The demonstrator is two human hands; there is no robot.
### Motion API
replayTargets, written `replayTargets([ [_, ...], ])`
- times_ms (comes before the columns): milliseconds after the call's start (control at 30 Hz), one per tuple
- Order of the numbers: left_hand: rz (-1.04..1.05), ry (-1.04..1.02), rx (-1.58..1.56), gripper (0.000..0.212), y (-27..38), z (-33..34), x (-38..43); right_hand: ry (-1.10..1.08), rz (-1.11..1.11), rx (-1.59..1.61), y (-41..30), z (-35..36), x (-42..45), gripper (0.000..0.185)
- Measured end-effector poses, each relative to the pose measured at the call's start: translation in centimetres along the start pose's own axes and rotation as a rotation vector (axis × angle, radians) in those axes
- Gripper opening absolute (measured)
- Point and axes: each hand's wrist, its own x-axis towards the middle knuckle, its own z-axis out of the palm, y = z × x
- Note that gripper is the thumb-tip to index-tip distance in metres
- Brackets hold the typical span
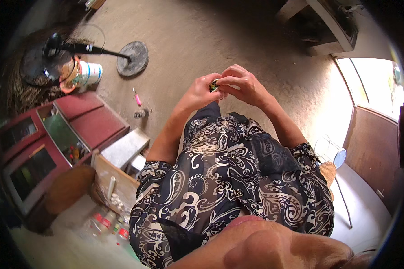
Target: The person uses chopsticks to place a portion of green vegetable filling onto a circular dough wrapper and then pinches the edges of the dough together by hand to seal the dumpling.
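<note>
Both of my hands meet in front of my body, above the concrete floor (175,50). Between them is a small pale wrapper with green and yellow filling (213,86), which looks like a dumpling being folded. My left hand (202,90) cups it from the left, its fingers curled around the outside. On the other side, my right hand (240,84) pinches the pale rim with thumb and fingertips. The fingers hide most of the wrapper, so how far its edge is closed cannot be seen.
At the upper left, a black pedestal fan (87,49) with a round base stands near a white bucket (91,73). A pink-handled tool (137,99) lies on the floor. Left are a red cabinet (91,121) and plastic bottles (123,234). A bright doorway (373,80) opens right.
</note>
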Motion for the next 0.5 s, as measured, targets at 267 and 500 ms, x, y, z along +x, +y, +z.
replayTargets([
  [267,0.118,-0.190,0.294,0.041,7.5,-8.3,15.0,0.172,0.142,-0.116,7.0,-7.6,9.1,0.014],
  [500,0.099,-0.272,0.224,0.032,11.6,-10.6,26.2,0.343,0.243,-0.136,12.5,-13.1,13.6,0.016],
])
